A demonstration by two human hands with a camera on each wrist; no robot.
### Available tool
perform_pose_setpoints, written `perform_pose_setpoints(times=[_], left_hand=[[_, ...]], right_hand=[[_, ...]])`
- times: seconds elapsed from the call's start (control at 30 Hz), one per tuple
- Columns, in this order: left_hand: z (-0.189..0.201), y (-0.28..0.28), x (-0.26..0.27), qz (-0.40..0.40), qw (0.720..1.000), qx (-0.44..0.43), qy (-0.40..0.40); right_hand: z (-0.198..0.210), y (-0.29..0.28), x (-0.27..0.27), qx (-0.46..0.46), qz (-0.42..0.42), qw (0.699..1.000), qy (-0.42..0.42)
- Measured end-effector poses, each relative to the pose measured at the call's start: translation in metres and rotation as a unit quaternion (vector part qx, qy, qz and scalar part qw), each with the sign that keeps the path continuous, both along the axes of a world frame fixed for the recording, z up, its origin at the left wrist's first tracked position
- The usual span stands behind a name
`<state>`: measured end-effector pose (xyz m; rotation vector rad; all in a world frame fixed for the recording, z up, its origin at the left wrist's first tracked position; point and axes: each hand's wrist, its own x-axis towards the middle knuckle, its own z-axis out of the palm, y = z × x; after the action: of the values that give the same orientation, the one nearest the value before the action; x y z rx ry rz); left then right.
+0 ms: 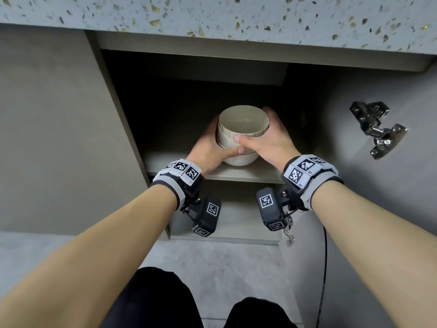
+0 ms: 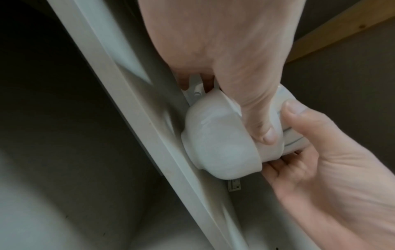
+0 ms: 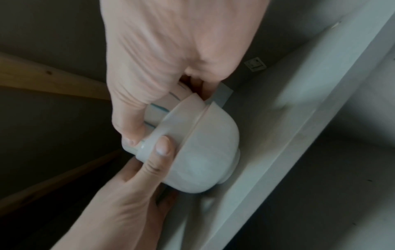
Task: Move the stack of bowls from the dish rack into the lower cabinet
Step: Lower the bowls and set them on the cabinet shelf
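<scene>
Stack of bowls [image 1: 241, 140], cream, upright, stands on the cabinet shelf [image 1: 248, 175], gripped on both sides by left hand [image 1: 210, 150] and right hand [image 1: 267, 140]; wrist bands show "R1", "R2". A metal hinge [image 1: 376, 131] on the open door to the right

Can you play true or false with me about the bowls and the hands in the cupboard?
1. Both hands hold the stack of pale cream ceramic bowls. True: left hand and right hand grip its sides.
2. The stack sits on the speckled stone countertop. False: its base is on the grey cabinet shelf.
3. The top bowl is full of soup. False: it looks empty.
4. A shiny metal door hinge shows on the right. True.
</scene>
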<state>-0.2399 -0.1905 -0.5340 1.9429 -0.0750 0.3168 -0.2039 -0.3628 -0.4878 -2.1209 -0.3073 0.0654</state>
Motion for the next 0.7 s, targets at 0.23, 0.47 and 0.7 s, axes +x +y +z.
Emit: perform_pose_setpoints(times=[0.23, 0.47, 0.7], left_hand=[[-0.0019, 0.0013, 0.0, 0.013, 1.0, 0.004, 0.013], [-0.0044, 0.0039, 0.0002, 0.004, 1.0, 0.017, 0.016], [-0.0034, 0.0026, -0.0013, -0.007, 1.0, 0.005, 0.009]], right_hand=[[-0.0061, 0.0037, -0.007, 0.026, -0.019, 0.999, -0.032], [-0.0046, 0.009, -0.0079, 0.032, -0.033, 0.998, -0.042], [-0.0111, 0.006, -0.0086, 0.008, -0.031, 0.998, -0.059]])
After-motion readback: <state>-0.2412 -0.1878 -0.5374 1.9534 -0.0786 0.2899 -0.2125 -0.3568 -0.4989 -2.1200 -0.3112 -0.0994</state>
